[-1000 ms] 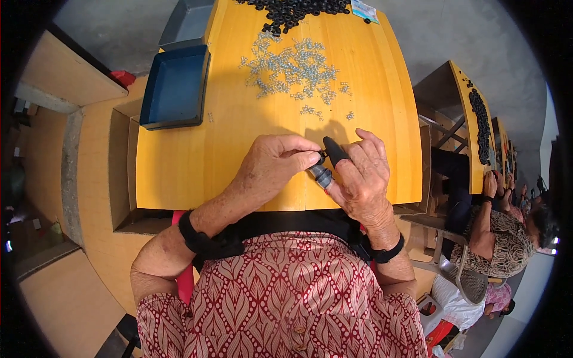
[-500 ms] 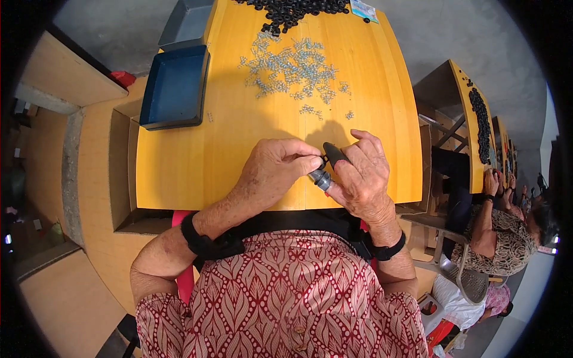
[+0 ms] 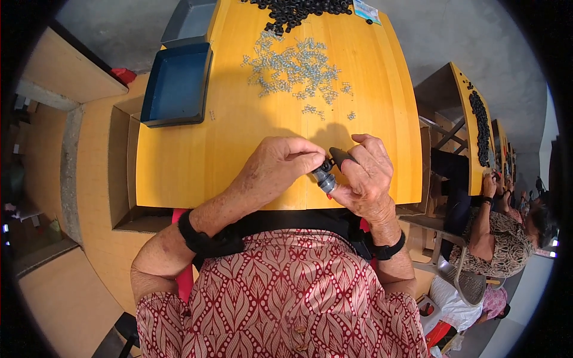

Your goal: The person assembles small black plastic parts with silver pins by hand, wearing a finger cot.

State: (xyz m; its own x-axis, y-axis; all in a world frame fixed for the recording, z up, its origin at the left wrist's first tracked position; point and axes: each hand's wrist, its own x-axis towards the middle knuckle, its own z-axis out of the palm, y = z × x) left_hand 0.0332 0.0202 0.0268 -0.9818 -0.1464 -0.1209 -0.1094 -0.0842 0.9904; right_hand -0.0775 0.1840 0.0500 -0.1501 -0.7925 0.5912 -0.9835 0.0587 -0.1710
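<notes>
- Holding a small grey cylindrical part point(image 3: 325, 179) between both hands, just above the near edge of the yellow bench point(image 3: 179, 173), right of its middle.
- Part looks light, rigid, metal or hard plastic; smooth sides, so likely a bit slippery. Small enough to drop easily. Best held by pinching round its barrel, leaving the end free.
- Left hand point(image 3: 271, 170): fingers curled in, fingertips pinched onto the upper end of the grey part, where a small black ring point(image 3: 327, 163) seems to sit; too small to tell exactly how it fits.
- Right hand point(image 3: 370, 176): closed round the lower body of the grey part, thumb and fingers wrapped; also touches a dark oval piece point(image 3: 341, 156) sticking out above the thumb. Cannot tell if that piece is joined to the grey part.
- Both hands clenched on work, neither released.
- Scatter of small silvery metal bits point(image 3: 295, 68) on the bench toward the far edge, well apart from the hands.
- Heap of black rings point(image 3: 304, 9) at the far edge.
- Blue tray point(image 3: 176, 83) at the far left corner, overhanging the left edge; second grey tray point(image 3: 188, 21) behind it.
- Another person point(image 3: 507, 238) sits at a neighbouring bench to the right.
</notes>
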